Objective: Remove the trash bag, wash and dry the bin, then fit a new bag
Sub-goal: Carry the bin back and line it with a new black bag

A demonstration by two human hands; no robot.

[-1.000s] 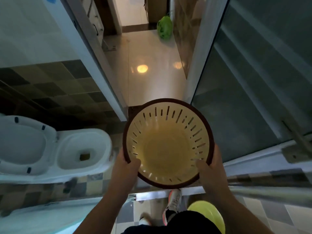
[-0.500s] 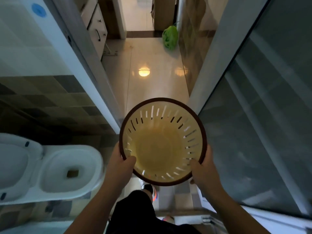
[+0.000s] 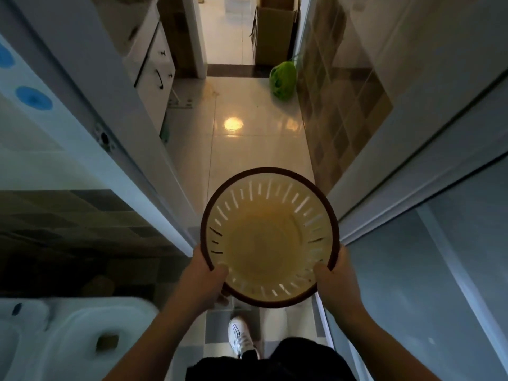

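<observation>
- Since the earlier frames, view and bin (image 3: 270, 237) have advanced through the doorway; the toilet (image 3: 68, 339) has slid to the lower left corner, and the green bag (image 3: 283, 79) now appears nearer.
- Bin: round, cream, slotted wall, dark brown rim, no liner inside; held in the air, mouth up, above the threshold.
- Left hand (image 3: 204, 279): clasped on the near-left rim, thumb inside.
- Right hand (image 3: 334, 279): clasped on the near-right rim, thumb inside.
- White shoe (image 3: 242, 336): on the tiles below the bin.
</observation>
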